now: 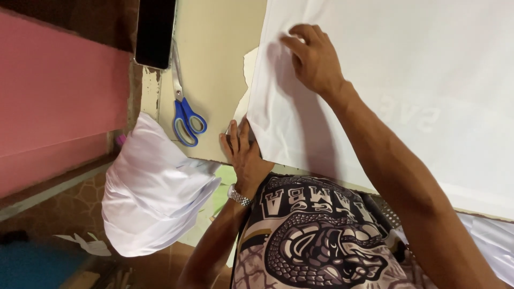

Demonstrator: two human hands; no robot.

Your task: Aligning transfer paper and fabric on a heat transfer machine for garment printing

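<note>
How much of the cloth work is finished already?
Seemingly done: a bundle of white cloth pieces sits stacked at the left. In hand: the right hand presses the large white fabric sheet flat while the left hand meets its corner. Left: the sheet lies unfolded; blue-handled scissors rest untouched.

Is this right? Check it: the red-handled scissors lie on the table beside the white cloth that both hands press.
Not quite: the scissors have blue handles, not red, as the head view shows. They do lie on the table beside the white cloth, which the left hand and right hand press.
</note>
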